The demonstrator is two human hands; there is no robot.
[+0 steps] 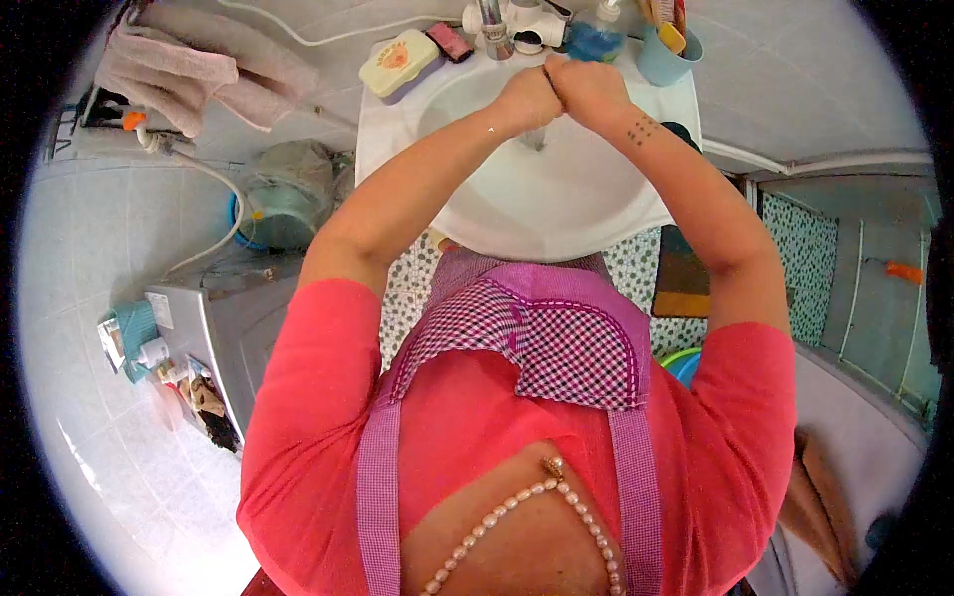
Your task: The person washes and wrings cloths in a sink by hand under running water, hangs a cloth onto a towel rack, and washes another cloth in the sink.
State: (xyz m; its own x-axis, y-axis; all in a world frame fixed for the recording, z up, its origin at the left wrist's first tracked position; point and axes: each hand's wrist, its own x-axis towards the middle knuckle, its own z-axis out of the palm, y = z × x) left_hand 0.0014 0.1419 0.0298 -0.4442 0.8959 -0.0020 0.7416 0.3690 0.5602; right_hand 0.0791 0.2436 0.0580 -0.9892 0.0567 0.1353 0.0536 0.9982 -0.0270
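Over the far part of a white sink basin [542, 204], my two fists touch each other. My left hand [530, 99] and my right hand [588, 87] both have bent fingers, with a thin dark strip showing between them. What they grip cannot be made out. Just beyond them stands a metal faucet [494, 32]. A yellow-lidded soap box [402, 65] and a pink item [449, 42] lie on the sink's back left. A blue liquid bottle [596, 35] and a blue cup [669, 58] with brushes stand at the back right.
Pink towels [189, 70] hang at the upper left, above a pale hose [224, 179]. A covered bucket [283, 204] and a grey machine [229, 328] stand at the left. At the right are a mat [681, 278] and a glass partition [865, 288].
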